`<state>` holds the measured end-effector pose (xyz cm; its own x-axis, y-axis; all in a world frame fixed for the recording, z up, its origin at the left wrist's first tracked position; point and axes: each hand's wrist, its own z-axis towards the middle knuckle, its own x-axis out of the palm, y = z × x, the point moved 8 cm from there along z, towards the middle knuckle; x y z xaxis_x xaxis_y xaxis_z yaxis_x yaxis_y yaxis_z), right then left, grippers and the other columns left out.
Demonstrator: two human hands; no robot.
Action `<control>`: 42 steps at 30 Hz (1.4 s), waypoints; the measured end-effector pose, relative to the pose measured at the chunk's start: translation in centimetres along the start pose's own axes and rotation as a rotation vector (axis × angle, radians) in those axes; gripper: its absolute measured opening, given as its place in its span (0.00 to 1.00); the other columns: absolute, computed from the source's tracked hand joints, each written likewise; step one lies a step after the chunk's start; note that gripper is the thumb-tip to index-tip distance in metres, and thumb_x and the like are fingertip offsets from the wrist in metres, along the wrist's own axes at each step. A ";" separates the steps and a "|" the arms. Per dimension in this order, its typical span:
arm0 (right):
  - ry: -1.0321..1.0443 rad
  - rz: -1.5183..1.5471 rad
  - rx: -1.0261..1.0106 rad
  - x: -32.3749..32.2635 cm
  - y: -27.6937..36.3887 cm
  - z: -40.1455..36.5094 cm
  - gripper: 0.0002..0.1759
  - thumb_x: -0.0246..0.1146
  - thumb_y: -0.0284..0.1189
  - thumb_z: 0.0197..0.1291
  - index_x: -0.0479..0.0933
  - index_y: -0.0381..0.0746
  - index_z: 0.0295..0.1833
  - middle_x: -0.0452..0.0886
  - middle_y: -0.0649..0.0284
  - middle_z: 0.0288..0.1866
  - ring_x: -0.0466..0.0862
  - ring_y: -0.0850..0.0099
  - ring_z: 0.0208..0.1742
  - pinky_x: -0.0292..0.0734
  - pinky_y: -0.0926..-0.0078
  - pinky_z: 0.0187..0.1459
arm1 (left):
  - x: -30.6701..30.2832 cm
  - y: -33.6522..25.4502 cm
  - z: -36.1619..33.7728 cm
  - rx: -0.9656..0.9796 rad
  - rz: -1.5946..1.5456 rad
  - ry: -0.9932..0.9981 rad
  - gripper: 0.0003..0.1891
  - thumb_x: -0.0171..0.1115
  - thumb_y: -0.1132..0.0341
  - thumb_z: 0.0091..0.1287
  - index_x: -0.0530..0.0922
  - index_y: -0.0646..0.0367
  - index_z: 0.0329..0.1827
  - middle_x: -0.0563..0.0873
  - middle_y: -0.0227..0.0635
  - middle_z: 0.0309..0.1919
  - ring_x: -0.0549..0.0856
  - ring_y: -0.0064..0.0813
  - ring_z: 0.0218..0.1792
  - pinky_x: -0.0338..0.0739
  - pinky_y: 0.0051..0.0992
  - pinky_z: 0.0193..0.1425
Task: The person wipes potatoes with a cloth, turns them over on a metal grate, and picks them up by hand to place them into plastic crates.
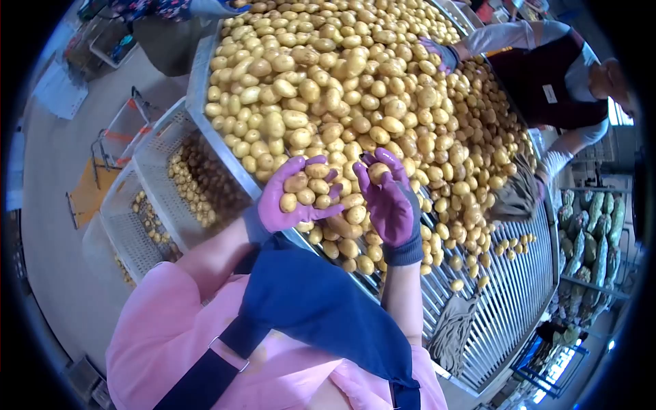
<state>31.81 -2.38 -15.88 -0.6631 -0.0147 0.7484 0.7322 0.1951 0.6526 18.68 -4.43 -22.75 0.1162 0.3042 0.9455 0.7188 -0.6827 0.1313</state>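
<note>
My left hand (277, 203), in a purple-coated glove, is cupped palm up around several small potatoes (319, 185), its fingers curled about them. To its right, my right hand (393, 213), gloved the same way, holds one potato (378, 173) between thumb and fingers. Both hands are over a large heap of yellow potatoes (335, 89) on a metal sorting table. More potatoes lie just under and between the hands, partly hidden by them.
Metal roller bars (509, 301) show at the right, with a grey cloth (452, 335) on them. White crates (160, 178) with potatoes stand at the left. Across the table, a co-worker's gloved hand (441, 56) touches the heap. Filled sacks (594, 232) sit on a rack.
</note>
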 end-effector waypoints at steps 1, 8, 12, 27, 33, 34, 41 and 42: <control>-0.042 -0.134 0.011 0.5 -0.1 0.0 0.23 0.55 0.30 0.67 0.63 0.34 0.65 0.70 0.53 0.61 0.71 0.62 0.64 0.65 0.64 0.68 | 0.2 -0.3 -0.3 0.024 -0.012 -0.019 0.19 0.46 0.54 0.72 0.70 0.50 0.62 0.75 0.43 0.57 0.72 0.47 0.62 0.65 0.58 0.65; 0.439 -1.983 -0.604 8.8 -4.0 -0.2 0.29 0.65 0.37 0.58 0.69 0.45 0.65 0.67 0.53 0.67 0.63 0.49 0.69 0.55 0.53 0.70 | 1.4 -1.5 -1.8 0.195 0.289 0.072 0.25 0.45 0.46 0.71 0.69 0.49 0.65 0.76 0.36 0.60 0.77 0.34 0.59 0.68 0.38 0.67; 0.352 -1.576 -0.412 7.8 -5.0 0.8 0.29 0.64 0.35 0.59 0.68 0.43 0.66 0.63 0.53 0.70 0.60 0.51 0.72 0.56 0.54 0.69 | 0.5 -2.8 -2.4 0.166 0.000 0.272 0.23 0.47 0.48 0.70 0.72 0.50 0.61 0.78 0.37 0.56 0.77 0.37 0.58 0.66 0.45 0.67; -0.250 -1.685 -0.316 -7.7 3.1 -3.3 0.25 0.54 0.38 0.69 0.67 0.36 0.66 0.62 0.53 0.71 0.65 0.64 0.70 0.62 0.67 0.66 | -1.2 -37.6 -27.5 1.387 0.189 -0.085 0.24 0.49 0.45 0.67 0.73 0.61 0.45 0.73 0.38 0.46 0.73 0.40 0.53 0.66 0.53 0.65; -0.707 -1.730 -0.174 -16.2 6.1 -13.2 0.30 0.59 0.37 0.65 0.62 0.37 0.69 0.64 0.48 0.69 0.63 0.54 0.70 0.55 0.60 0.69 | -2.4 -32.2 -18.2 1.315 0.690 -0.256 0.24 0.51 0.50 0.69 0.70 0.56 0.60 0.71 0.38 0.61 0.70 0.40 0.63 0.59 0.44 0.70; -0.778 -1.921 -0.114 -16.1 5.9 -14.3 0.33 0.59 0.44 0.63 0.62 0.41 0.70 0.62 0.48 0.71 0.59 0.50 0.72 0.52 0.55 0.70 | -1.3 -27.7 -13.5 1.191 0.936 -0.372 0.27 0.52 0.50 0.68 0.66 0.56 0.64 0.70 0.39 0.62 0.68 0.40 0.64 0.59 0.39 0.70; -0.566 -2.223 -0.043 -11.7 -2.6 -12.7 0.47 0.62 0.57 0.54 0.55 0.46 0.73 0.54 0.53 0.74 0.50 0.47 0.75 0.35 0.33 0.68 | 0.3 -2.0 -0.5 0.695 2.907 -0.310 0.37 0.59 0.38 0.57 0.65 0.40 0.69 0.58 0.45 0.71 0.53 0.54 0.71 0.39 0.71 0.63; -0.559 -2.158 -0.081 -11.2 -3.3 -12.0 0.47 0.62 0.57 0.54 0.55 0.44 0.73 0.56 0.53 0.74 0.51 0.49 0.75 0.35 0.34 0.69 | 0.1 -1.9 -0.1 0.655 2.948 -0.311 0.35 0.58 0.39 0.58 0.66 0.37 0.69 0.58 0.45 0.70 0.53 0.57 0.70 0.40 0.71 0.63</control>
<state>38.71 -14.65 -25.00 -0.1834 0.1126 -0.9766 -0.9476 0.2442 0.2061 17.29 -3.22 -22.89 0.2309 -0.0292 -0.9725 -0.8371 0.5035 -0.2139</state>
